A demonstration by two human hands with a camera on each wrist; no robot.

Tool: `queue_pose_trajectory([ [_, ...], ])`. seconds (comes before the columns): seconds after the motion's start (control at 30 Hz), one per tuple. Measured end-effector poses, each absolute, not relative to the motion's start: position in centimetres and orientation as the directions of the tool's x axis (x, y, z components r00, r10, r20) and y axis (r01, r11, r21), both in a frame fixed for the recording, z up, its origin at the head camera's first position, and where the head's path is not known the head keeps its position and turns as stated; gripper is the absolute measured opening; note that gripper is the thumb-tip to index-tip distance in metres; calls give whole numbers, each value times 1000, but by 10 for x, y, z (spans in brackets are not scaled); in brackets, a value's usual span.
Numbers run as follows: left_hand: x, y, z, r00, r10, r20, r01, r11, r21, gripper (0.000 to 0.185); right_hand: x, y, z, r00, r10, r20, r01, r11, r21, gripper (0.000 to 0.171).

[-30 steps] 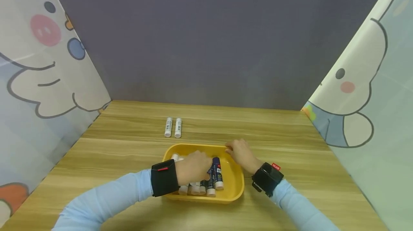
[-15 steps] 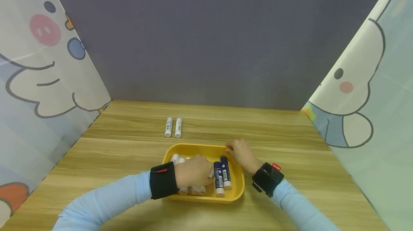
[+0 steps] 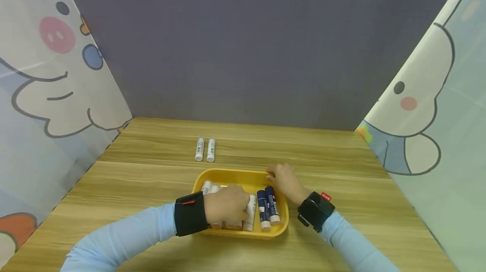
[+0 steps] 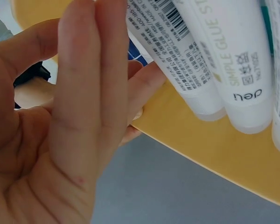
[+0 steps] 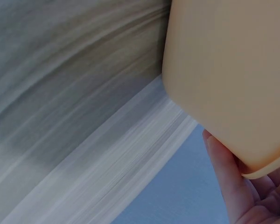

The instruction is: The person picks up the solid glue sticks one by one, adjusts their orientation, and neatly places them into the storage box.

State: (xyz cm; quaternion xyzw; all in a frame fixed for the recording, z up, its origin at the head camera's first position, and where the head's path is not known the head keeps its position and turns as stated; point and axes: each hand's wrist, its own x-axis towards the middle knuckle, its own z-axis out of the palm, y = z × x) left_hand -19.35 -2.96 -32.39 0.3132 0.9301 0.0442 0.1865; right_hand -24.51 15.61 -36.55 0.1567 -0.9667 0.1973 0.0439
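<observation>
A yellow plastic basket (image 3: pixel 243 174) stands on the table with several glue sticks lying in it. My left hand (image 3: pixel 228 203) reaches down into it, with straight fingers beside the white glue stick (image 3: pixel 250 214); in the left wrist view, fingertips meet another white glue stick (image 4: pixel 242 60). Part of the white row is hidden under this hand. Two dark blue glue sticks (image 3: pixel 263 211) lie side by side at the basket's right end. At the far right corner, my right hand (image 3: pixel 286 183) grips the rim, its fingers on the basket wall (image 5: pixel 228 79) in the right wrist view.
Beyond the basket, two white glue sticks (image 3: pixel 211 150) lie parallel on the wooden table (image 3: pixel 322 149). A dark grey panel (image 3: pixel 243 44) rises behind the table. Cartoon-printed cloth panels (image 3: pixel 417 95) flank both sides.
Inside the basket, the two dark blue glue sticks have shifted right. A white glue stick now shows right of my left hand. My right hand keeps its hold on the rim.
</observation>
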Motion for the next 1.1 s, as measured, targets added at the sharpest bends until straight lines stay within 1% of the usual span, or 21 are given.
queue_pose_trajectory([
  [0.27, -195, -32, -321, -744, 587, -320, 543, 810, 224, 19, -245, 157, -367, -948, -284, 145, -318, 876, -363, 5],
  [0.4, -197, -36, -318, -735, 612, -292, 556, 790, 258, 18, -245, 157, -368, -949, -283, 141, -316, 879, -357, 5],
  [0.5, -200, -39, -315, -726, 640, -253, 586, 767, 261, 18, -245, 157, -367, -951, -279, 135, -310, 883, -352, 6],
  [0.53, -201, -40, -315, -725, 646, -240, 594, 762, 258, 19, -245, 157, -367, -951, -279, 132, -308, 885, -349, 6],
  [0.7, -209, -44, -310, -728, 664, -174, 629, 747, 216, 39, -245, 156, -367, -956, -266, 124, -293, 888, -353, 13],
  [0.77, -214, -47, -308, -734, 663, -145, 630, 745, 220, 43, -245, 156, -367, -957, -262, 126, -290, 888, -356, 15],
  [0.87, -224, -54, -305, -759, 643, -102, 606, 754, 252, 44, -245, 156, -367, -956, -261, 134, -293, 888, -355, 17],
  [1.03, -248, -70, -299, -833, 552, -37, 510, 792, 335, 47, -246, 156, -369, -958, -256, 129, -285, 891, -354, 18],
  [1.1, -259, -78, -299, -852, 524, -18, 482, 796, 366, 48, -245, 156, -369, -961, -250, 120, -277, 893, -355, 18],
])
